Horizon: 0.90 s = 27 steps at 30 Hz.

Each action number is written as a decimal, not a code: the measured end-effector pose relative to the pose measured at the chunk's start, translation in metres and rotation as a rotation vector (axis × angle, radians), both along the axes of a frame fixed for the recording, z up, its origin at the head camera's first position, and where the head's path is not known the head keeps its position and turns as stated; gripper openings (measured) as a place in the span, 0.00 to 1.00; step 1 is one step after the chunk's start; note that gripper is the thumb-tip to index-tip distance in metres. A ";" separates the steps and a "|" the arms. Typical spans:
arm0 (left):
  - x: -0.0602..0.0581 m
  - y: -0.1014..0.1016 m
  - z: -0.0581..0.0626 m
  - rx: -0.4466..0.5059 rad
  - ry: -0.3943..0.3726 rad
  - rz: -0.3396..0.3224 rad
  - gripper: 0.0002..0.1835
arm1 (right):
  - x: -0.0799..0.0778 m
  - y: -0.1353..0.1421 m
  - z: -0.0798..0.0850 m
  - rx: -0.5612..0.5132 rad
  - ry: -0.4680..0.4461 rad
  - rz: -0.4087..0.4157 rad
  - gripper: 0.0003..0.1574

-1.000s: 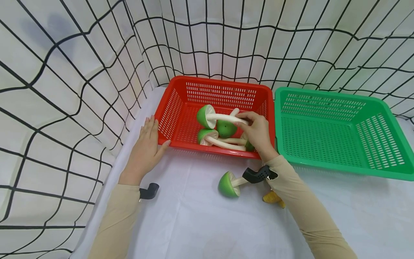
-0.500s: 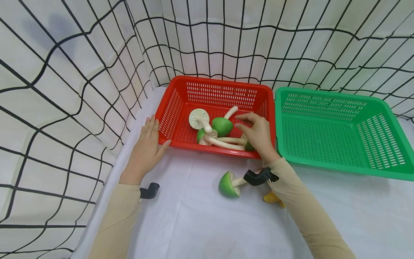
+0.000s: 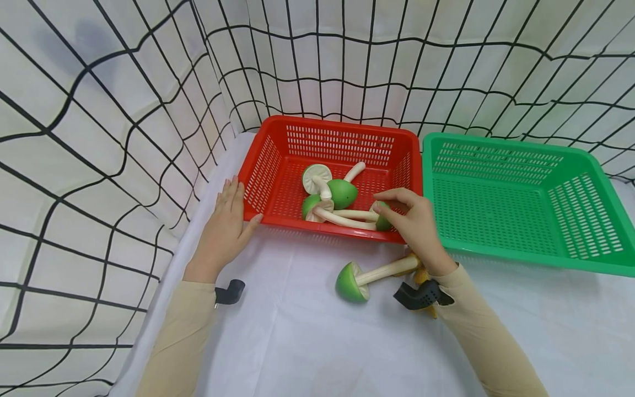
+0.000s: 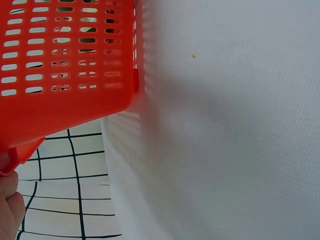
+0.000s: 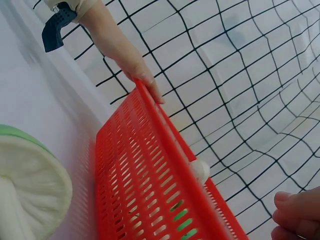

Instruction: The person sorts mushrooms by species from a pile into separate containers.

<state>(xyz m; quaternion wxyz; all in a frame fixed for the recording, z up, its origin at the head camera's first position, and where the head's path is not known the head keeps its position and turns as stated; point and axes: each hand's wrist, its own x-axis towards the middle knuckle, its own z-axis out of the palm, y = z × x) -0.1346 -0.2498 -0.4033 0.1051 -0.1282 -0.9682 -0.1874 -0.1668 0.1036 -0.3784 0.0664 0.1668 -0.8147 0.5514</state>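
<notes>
A red basket (image 3: 339, 138) holds several toy mushrooms with green caps and white stems, among them one with a pale underside (image 3: 316, 177) and one with its green cap (image 3: 343, 194) turned up. My left hand (image 3: 218, 231) rests on the basket's left rim, fingers straight. Above the right front corner is my right hand (image 3: 415, 223), fingers loosely bent, close to a green cap (image 3: 384, 217) that it partly hides; no held thing shows. Another mushroom (image 3: 353, 282) lies on the table in front. The right wrist view shows its cap (image 5: 37, 182) and my right fingers (image 5: 297, 215).
A green basket (image 3: 496, 142) stands to the right, against the red one. A yellow thing (image 3: 421, 275) lies under my right wrist, mostly hidden. Black netting over white cloth (image 3: 347, 60) rises behind and to the left. White cloth (image 3: 297, 342) covers the table.
My right hand lets go of a mushroom, which drops among the others and settles, then moves right and slightly toward me. The left hand stays on the rim.
</notes>
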 end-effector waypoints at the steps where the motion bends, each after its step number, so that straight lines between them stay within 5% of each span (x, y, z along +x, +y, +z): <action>1: 0.000 0.000 0.000 0.001 -0.001 0.001 0.41 | 0.003 0.003 0.000 -0.001 0.001 0.004 0.12; 15: 0.000 0.000 0.000 0.001 0.002 0.000 0.41 | 0.039 0.031 -0.001 0.001 -0.040 0.031 0.14; 27: 0.000 0.000 -0.001 0.004 0.001 0.001 0.41 | 0.061 0.045 -0.004 -0.125 -0.128 0.036 0.16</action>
